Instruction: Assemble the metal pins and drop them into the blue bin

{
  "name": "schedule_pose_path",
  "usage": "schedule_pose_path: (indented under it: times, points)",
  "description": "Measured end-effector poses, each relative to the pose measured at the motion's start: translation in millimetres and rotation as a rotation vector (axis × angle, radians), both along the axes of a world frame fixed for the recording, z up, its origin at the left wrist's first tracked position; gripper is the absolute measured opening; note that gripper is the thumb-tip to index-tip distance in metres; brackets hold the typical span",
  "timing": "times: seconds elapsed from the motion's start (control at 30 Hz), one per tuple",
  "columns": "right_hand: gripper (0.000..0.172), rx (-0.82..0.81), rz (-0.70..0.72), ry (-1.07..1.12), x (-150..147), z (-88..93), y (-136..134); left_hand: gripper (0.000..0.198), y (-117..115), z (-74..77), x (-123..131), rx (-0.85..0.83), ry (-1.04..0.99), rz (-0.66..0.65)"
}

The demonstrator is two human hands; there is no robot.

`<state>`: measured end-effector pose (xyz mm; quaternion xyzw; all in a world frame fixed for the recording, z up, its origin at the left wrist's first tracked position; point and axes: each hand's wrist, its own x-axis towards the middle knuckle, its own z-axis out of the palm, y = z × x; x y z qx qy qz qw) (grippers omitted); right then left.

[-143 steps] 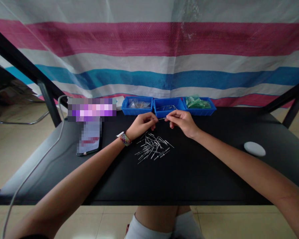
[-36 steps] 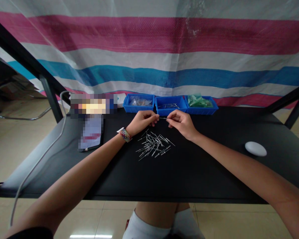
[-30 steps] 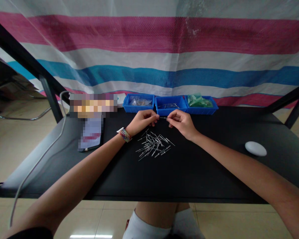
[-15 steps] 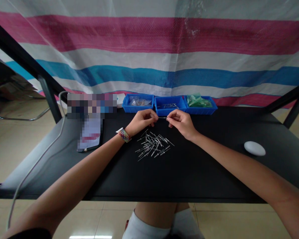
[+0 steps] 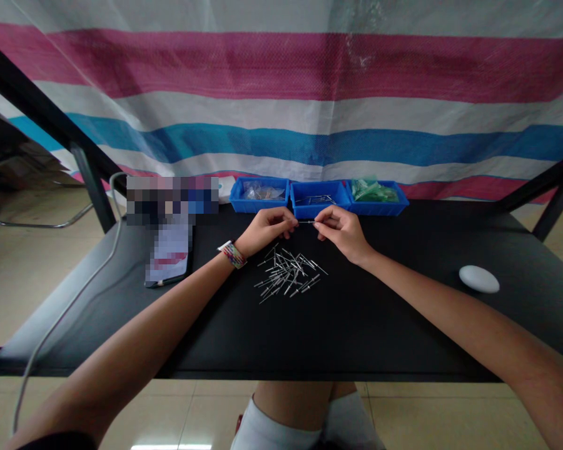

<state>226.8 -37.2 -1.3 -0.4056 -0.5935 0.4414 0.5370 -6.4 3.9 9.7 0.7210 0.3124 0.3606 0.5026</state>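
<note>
Between my two hands a thin silver pop rivet (image 5: 306, 222) is held level, just in front of the middle bin. My left hand (image 5: 271, 229) pinches its left end with thumb and fingertips. At its right end, the fingertips of my right hand (image 5: 341, 232) are closed on it. Below the hands, a loose pile of similar pop rivets (image 5: 288, 272) lies on the black table. The middle blue bin (image 5: 304, 209) behind the hands holds several more rivets. My fingers cover both ends of the held rivet.
A blue bin with clear plastic bags (image 5: 258, 206) stands left, another with green plastic (image 5: 373, 190) right. A phone (image 5: 169, 256) lies at the left, partly blurred out, near a pale cable (image 5: 75, 290). A white mouse-shaped object (image 5: 479, 279) rests on the right of the table (image 5: 356, 337).
</note>
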Motion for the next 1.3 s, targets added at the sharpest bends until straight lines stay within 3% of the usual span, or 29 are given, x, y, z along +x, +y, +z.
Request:
schedule_pose_path:
  times: [0.5, 0.6, 0.73, 0.83, 0.97, 1.13, 1.3]
  points:
    - [0.026, 0.029, -0.009, -0.04, 0, 0.2, -2, 0.04, -1, 0.9, 2, 0.0, 0.037, 0.011]
    - [0.02, 0.121, -0.098, -0.129, 3, 4.8, -2, 0.04, -1, 1.2, 2, -0.024, 0.05, 0.021]
    - [0.01, 0.333, -0.329, -0.326, 16, 19.5, 7, 0.04, 1, -1.6, 1, -0.051, 0.044, 0.021]
    - [0.007, 0.426, -0.387, -0.485, 28, 26.2, 18, 0.038, 1, -2.3, 1, -0.069, 0.035, 0.019]
    - [0.01, 0.435, -0.335, -0.621, 35, 24.4, 23, 0.038, -1, 1.0, 1, -0.074, 0.037, 0.019]
    - [0.015, 0.437, -0.264, -0.574, 22, 21.9, 10, 0.037, -2, 2.5, 2, -0.074, 0.037, 0.018]
    - [0.015, 0.404, 0.032, -0.694, 12, 27.0, -2, 0.037, -2, 2.6, 2, -0.064, 0.034, 0.01]
